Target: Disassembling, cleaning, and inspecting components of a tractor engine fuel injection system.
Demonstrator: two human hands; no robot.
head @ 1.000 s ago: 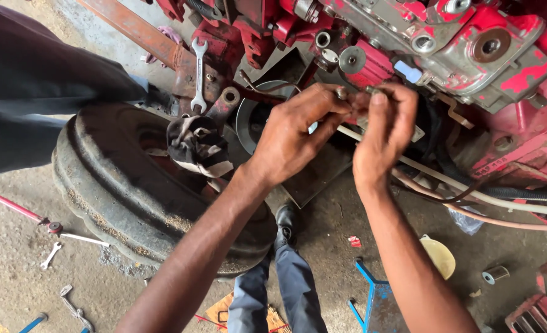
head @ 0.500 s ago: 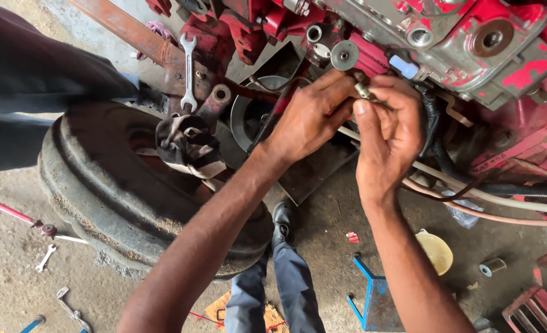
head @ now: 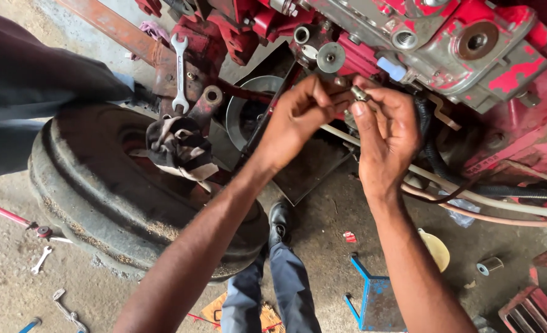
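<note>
Small metal fitting [head: 359, 94] pinched between right hand [head: 387, 139] fingertips, left hand [head: 295, 123] fingers closed on its left end, red engine block [head: 464, 43] just above, worn tyre [head: 119, 197] well left.

Wrench [head: 179, 73] above rag [head: 179, 151] on tyre [head: 101, 203]

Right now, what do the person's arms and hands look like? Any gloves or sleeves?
No gloves and no sleeves in view. The left hand and right hand are bare, and both forearms are bare as far as the picture shows. No watch, rings or bands show. Dark blue trousers and a black shoe show below.
</note>
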